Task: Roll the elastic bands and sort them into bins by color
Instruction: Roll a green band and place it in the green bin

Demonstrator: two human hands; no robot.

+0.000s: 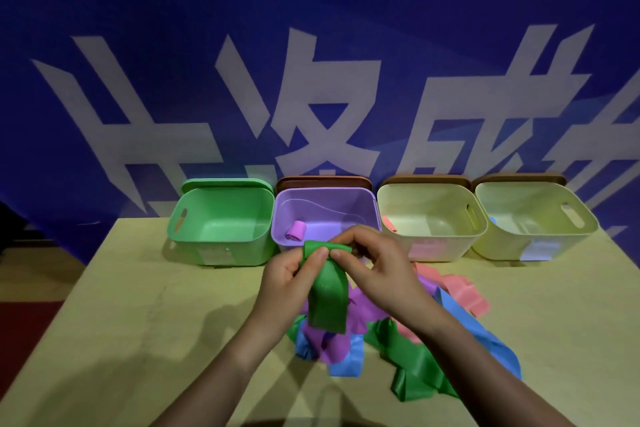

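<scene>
A green elastic band point(329, 298) hangs above the table, its top end folded over between the fingertips of my left hand point(289, 276) and my right hand point(372, 262). Under it lies a tangled pile of bands: purple point(337, 343), blue point(485, 336), pink point(464, 291) and another green one point(412, 367). Four open bins stand in a row at the back: a green bin point(221, 253), a purple bin point(287, 243) with a rolled purple band point(296, 230) inside, a cream bin point(433, 250) with a pink label and a cream bin point(512, 246) with a blue label.
The yellow table point(145, 322) ends at the left on a red floor point(24, 322). Behind the bins hangs a blue banner point(311, 45) with large white characters. Lids stand propped behind the bins.
</scene>
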